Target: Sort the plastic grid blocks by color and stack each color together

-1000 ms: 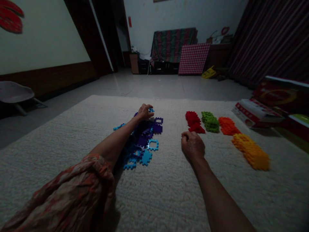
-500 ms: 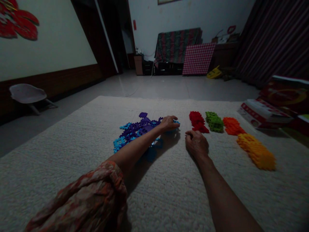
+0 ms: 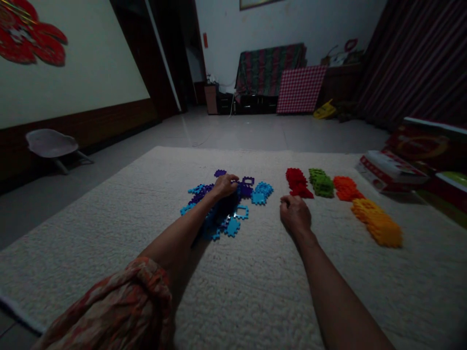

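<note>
My left hand [image 3: 225, 185] hovers over a loose pile of purple plastic pieces [image 3: 200, 195] with toothed edges, its fingers loosely bent and apart, nothing visible in them. Pale-blue pieces [image 3: 232, 227] lie mixed in along the pile's near side, partly under my forearm's shadow. To the right of that hand sits a small light-blue stack [image 3: 261, 193], with a purple frame piece [image 3: 248, 181] beside it. My right hand [image 3: 296, 214] rests on the mat, fingers curled in and holding nothing visible, just in front of a row of red pieces [image 3: 297, 182].
Green pieces [image 3: 321, 183], orange pieces [image 3: 346, 188] and yellow pieces [image 3: 377, 223] lie in separate rows on the cream mat [image 3: 255, 277]. A white and red box [image 3: 392, 170] stands at the mat's right edge. A small chair [image 3: 53, 143] is on the floor at left.
My left hand has moved left, off the light-blue stack and over the purple pile, leaving that stack uncovered. My right hand stays in nearly the same spot. The view has shifted slightly.
</note>
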A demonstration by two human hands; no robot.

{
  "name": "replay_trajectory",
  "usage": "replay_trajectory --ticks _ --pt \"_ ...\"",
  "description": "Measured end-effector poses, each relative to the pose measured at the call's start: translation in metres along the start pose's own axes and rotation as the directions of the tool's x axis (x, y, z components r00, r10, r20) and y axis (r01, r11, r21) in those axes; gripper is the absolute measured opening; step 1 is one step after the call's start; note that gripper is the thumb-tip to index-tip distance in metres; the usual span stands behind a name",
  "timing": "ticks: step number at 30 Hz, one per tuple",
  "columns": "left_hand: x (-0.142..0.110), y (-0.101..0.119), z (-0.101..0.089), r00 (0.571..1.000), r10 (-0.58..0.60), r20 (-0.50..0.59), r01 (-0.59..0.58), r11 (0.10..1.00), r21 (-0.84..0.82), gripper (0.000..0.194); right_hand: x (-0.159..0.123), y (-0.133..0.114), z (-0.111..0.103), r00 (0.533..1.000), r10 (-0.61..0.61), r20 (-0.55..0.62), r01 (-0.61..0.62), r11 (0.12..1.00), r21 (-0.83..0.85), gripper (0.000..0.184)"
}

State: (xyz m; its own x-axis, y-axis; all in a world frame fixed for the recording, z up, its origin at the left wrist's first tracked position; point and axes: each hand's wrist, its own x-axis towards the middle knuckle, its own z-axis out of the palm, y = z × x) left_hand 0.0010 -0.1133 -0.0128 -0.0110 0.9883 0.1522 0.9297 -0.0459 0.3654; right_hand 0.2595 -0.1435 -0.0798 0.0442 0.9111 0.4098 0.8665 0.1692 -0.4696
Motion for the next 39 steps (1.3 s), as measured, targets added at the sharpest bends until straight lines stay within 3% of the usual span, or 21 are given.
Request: replay_trajectory --ticks 5,9,16,23,26,30,34,39 --pt "-0.019 -0.019 0.003 0.979 0.166 0.117 -0.172 0.984 0.044 0.044 -0.018 -0.015 -0.005 0.998 0.062 0.033 -0.059 0.995 -0.079 0.030" --pt "-0.028 -0.027 0.010 0.991 0.114 0.075 -0.120 0.989 0.085 0.042 -0.037 -0.021 -0.008 0.997 -0.003 0.074 0.008 0.998 -0.070 0.030" --pt "-0.038 -0.025 0.012 1.000 0.031 0.002 -0.031 0.992 0.122 0.031 -0.049 -0.018 -0.008 0.996 -0.082 0.026 0.083 0.995 -0.046 0.030" --pt "-0.032 -0.027 0.006 1.000 -0.011 -0.002 0.011 0.975 0.222 0.038 -0.049 -0.015 -0.006 0.994 -0.112 -0.014 0.112 0.994 -0.003 0.025" --pt "-0.024 -0.021 0.000 0.999 0.034 0.006 -0.034 0.964 0.265 0.042 -0.048 -0.013 -0.004 0.992 -0.117 -0.048 0.117 0.993 0.004 0.024" --pt "-0.006 -0.008 -0.006 0.988 0.097 0.117 -0.129 0.943 0.306 0.049 -0.048 -0.013 -0.003 0.990 -0.125 -0.059 0.125 0.992 0.007 0.023" --pt "0.012 -0.003 -0.006 0.951 0.047 0.306 -0.156 0.926 0.343 0.049 -0.048 -0.016 -0.005 0.992 -0.113 -0.062 0.114 0.993 0.017 0.023" --pt "0.019 -0.003 -0.013 0.926 0.038 0.376 -0.163 0.937 0.308 0.060 -0.048 -0.016 -0.005 0.992 -0.106 -0.071 0.108 0.994 0.034 0.023"
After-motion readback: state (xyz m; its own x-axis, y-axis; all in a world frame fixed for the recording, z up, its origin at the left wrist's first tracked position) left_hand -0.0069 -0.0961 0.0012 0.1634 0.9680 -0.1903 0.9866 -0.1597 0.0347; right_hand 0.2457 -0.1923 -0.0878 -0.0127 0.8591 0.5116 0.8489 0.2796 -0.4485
